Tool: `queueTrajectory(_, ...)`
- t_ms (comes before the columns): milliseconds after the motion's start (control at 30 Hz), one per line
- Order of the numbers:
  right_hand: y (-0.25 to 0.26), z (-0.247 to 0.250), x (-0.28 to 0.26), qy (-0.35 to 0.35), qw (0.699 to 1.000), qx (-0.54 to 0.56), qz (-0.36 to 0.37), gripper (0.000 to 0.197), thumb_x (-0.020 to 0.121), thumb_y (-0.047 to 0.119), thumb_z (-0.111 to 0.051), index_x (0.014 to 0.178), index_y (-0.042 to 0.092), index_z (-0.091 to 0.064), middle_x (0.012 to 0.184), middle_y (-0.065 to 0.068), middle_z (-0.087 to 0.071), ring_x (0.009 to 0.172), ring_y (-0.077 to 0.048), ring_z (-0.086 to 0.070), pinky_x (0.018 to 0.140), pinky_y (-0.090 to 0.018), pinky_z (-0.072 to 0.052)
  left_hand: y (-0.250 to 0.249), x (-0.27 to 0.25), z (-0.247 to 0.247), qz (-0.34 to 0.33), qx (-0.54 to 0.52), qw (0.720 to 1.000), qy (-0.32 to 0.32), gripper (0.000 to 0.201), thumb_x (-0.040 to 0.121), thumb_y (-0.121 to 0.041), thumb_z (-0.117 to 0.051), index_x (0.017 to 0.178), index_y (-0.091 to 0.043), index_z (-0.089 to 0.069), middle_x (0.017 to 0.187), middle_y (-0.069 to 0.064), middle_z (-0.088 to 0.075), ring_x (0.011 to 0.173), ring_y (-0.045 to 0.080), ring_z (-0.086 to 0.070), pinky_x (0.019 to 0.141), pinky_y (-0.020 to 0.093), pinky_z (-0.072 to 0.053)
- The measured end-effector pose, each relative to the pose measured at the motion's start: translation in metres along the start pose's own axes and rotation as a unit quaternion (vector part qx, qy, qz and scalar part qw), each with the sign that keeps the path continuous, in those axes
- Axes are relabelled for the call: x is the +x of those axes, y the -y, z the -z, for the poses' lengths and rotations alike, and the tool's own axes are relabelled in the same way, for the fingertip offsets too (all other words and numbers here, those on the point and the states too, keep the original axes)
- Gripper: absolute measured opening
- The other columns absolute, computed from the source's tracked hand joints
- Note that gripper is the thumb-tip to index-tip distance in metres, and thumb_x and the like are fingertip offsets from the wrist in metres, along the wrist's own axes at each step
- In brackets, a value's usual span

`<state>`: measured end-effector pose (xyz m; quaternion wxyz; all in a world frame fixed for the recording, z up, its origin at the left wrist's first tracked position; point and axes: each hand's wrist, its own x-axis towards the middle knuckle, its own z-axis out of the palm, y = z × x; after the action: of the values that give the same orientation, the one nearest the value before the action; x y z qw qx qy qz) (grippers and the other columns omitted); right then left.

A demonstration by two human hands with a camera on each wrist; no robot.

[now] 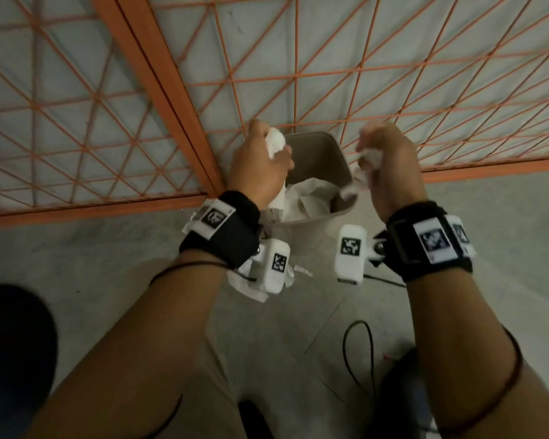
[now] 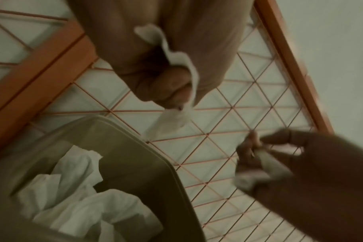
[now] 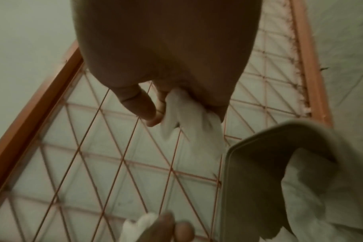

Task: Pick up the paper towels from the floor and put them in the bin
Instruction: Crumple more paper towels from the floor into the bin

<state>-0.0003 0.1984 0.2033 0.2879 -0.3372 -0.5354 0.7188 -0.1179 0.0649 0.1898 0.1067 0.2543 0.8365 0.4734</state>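
Note:
A beige bin (image 1: 339, 160) stands on the floor against an orange mesh fence, with crumpled white paper towels (image 1: 308, 196) inside it. My left hand (image 1: 263, 156) hovers over the bin's left rim and grips a white paper towel (image 1: 274, 142), seen from the left wrist as a towel (image 2: 172, 117) hanging from curled fingers. My right hand (image 1: 387, 156) is at the bin's right rim and grips another crumpled towel (image 1: 363, 167); in the right wrist view that towel (image 3: 193, 127) dangles beside the bin (image 3: 259, 147).
An orange mesh fence (image 1: 298, 58) with a thick post (image 1: 159, 87) rises right behind the bin. More white paper (image 1: 251, 286) lies on the concrete floor under my left wrist. A black cable (image 1: 358, 350) loops on the floor near my legs.

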Motion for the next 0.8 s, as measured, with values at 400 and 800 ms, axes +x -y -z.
queueTrajectory(400, -0.040, -0.019, 0.028, 0.179, 0.936, -0.304, 0.009, 0.033, 0.091, 0.010, -0.049, 0.121, 0.015, -0.064, 0.122, -0.007, -0.066, 0.103, -0.013, -0.063, 0.090, -0.026, -0.053, 0.046, 0.025, -0.017, 0.025, 0.168, 0.951, 0.260, 0.100, 0.069, -0.034, -0.082, 0.151, -0.029, -0.025, 0.155, 0.002, -0.036, 0.139, 0.020, -0.039, 0.106, 0.028, -0.038)
queueTrajectory(800, -0.075, -0.045, -0.032, 0.143, 0.933, -0.264, 0.196, 0.022, 0.082, 0.015, -0.050, 0.090, 0.014, -0.071, 0.087, 0.007, -0.069, 0.077, -0.010, -0.065, 0.073, -0.031, -0.056, 0.165, -0.052, 0.008, 0.264, 0.029, 0.961, -0.073, 0.038, 0.085, -0.006, -0.056, 0.123, -0.012, -0.059, 0.130, 0.014, -0.058, 0.115, 0.028, -0.058, 0.092, 0.027, -0.045)
